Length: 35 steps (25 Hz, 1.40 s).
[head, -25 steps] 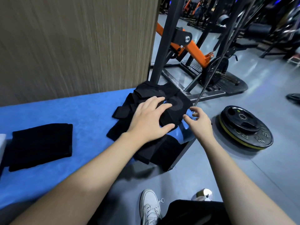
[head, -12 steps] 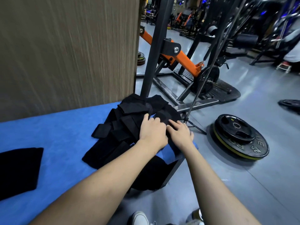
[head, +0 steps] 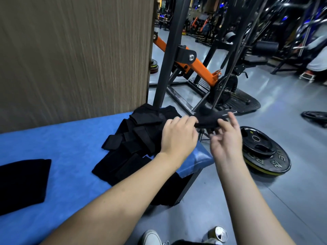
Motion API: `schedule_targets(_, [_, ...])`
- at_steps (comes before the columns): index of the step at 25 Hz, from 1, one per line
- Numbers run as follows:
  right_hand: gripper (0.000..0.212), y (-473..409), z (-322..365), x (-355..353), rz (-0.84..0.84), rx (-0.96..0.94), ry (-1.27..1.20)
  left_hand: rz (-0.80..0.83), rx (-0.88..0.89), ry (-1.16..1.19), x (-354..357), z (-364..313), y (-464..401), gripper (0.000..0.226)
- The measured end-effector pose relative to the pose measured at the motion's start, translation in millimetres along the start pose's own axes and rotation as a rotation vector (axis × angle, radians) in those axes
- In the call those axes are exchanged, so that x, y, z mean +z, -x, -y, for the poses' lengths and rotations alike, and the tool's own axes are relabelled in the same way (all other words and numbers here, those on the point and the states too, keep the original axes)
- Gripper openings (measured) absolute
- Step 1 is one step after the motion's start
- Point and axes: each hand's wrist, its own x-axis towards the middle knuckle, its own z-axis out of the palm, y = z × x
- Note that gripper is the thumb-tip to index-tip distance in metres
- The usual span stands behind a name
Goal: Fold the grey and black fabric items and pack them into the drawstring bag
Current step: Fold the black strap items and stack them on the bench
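- While lying heaped at the right end of the blue padded worktop: black strappy fabric bundle, one flap lifting off past the worktop's corner.
- Gripping that raised black flap: left hand, fingers curled over its near edge.
- Hovering just beside, under the flap: right hand, fingers spread and blurred, apparently holding nothing.
- Lying well apart at the left: folded black cloth.
- Resting on the grey floor: black weight plate.
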Motion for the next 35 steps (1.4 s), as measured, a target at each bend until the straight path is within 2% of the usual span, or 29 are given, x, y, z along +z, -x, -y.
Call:
schedule_targets(4, [0.053,20,44,6,0.179,-0.026,-0.314,-0.155,0.149,0.036,-46,-22,-19,0.03])
schedule_targets(7, [0.048,32,45,8,0.319,0.093,-0.49,-0.186,0.283,-0.028,-90,1,-23,0.036])
schedule_targets(10, [0.046,44,25,16,0.396,0.191,-0.373,-0.161,0.28,-0.083,-130,43,-12,0.035])
schedule_targets(13, [0.045,57,-2,28,0.463,0.275,-0.213,-0.117,0.206,-0.044,-166,81,12,0.036])
schedule_targets(17, [0.052,72,-32,46,0.463,0.348,-0.124,-0.007,0.115,0.256,-202,120,48,0.04])
schedule_targets(18, [0.048,76,-39,51,0.447,0.32,-0.042,0.014,0.084,0.298,-209,127,56,0.04])
schedule_targets(21, [0.024,96,-66,66,0.39,0.137,0.401,0.036,-0.027,0.373,-232,146,82,0.037])
schedule_targets(23, [0.015,108,-86,74,0.425,0.113,0.515,0.02,-0.092,0.399,-250,157,99,0.032])
schedule_targets(25, [0.012,114,-98,78,0.446,0.164,0.47,0.019,-0.14,0.44,-262,163,110,0.027])
schedule_targets(28, [0.013,126,-109,96,0.428,0.346,0.185,-0.017,-0.234,0.539,-281,176,128,0.013])
schedule_targets(30, [0.019,137,-114,111,0.454,0.398,0.069,-0.085,-0.32,0.602,-291,189,138,0.008])
schedule_targets(35, [0.043,161,-125,131,0.68,0.466,0.12,-0.2,-0.51,0.645,-312,219,151,0.026])
